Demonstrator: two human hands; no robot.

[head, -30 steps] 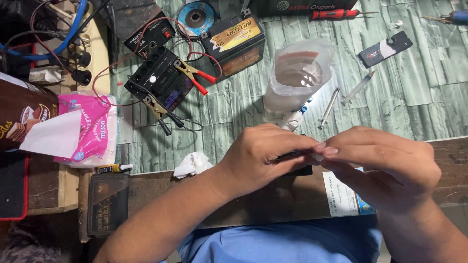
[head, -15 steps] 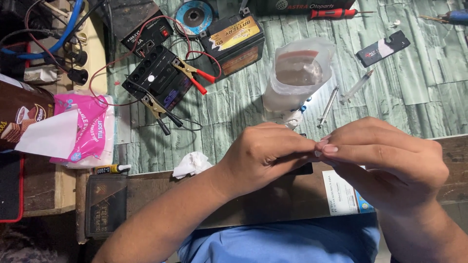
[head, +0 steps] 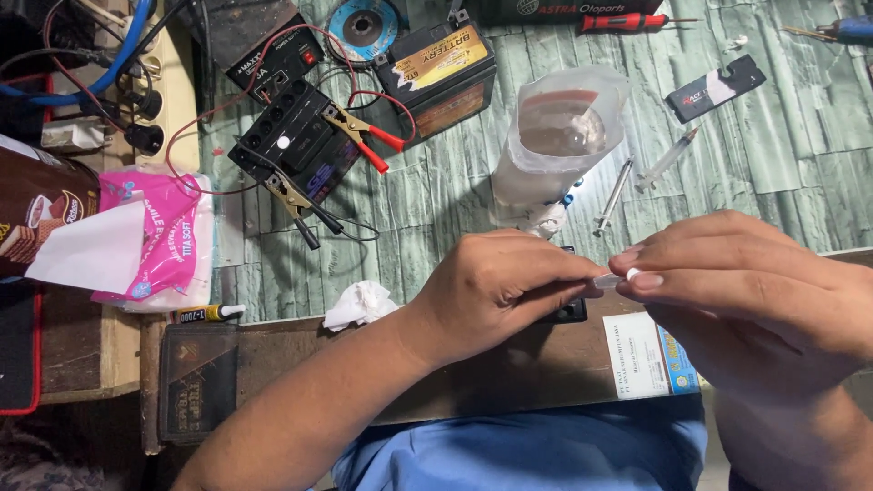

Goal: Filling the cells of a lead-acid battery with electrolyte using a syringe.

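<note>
Both hands point(head: 627, 291) pinch something small; pouch point(head: 556, 150) holds perhaps liquid.

The table top point(head: 791, 173) is covered in a green sheet with a pale brick pattern. A dark wooden board point(head: 300, 350) runs along its near edge. On the far left sits a cream shelf point(head: 186, 86). Bright light shines down.

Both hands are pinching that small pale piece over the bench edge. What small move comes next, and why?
Probably ease the right hand slightly away while the left hand holds steady. The small translucent piece spans the narrow gap between their fingertips, with a white tip at the right thumb, so a gentle straight pull seems safer than twisting.
</note>
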